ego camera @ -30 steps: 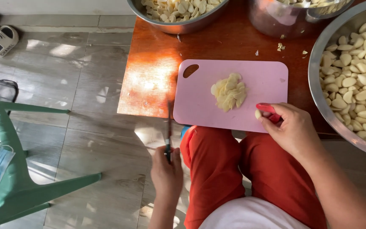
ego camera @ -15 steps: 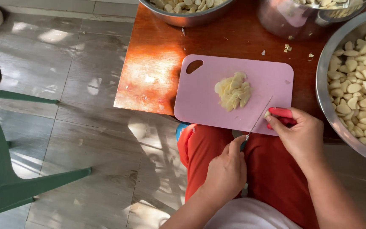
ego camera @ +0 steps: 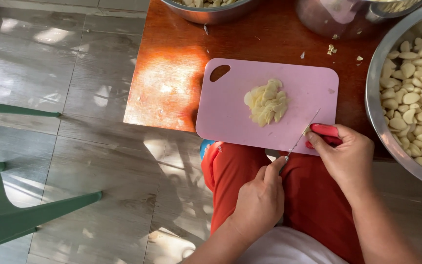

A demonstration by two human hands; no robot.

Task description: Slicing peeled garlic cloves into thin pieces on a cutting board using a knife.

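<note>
Knife now raised between both hands

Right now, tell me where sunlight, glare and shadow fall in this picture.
Head view: hard sunlight blotches the wooden table's left end into an orange glare patch; bright patches and soft shadows mottle the tiled floor; the pink cutting board and sliced garlic pile are evenly lit and sharp; the knife is thin but in focus.

The left hand is gripping a thin knife whose blade is reaching onto the pink cutting board. The right hand is pinning a garlic clove there, beside sliced garlic, near a steel bowl of peeled cloves on the wooden bench.
</note>
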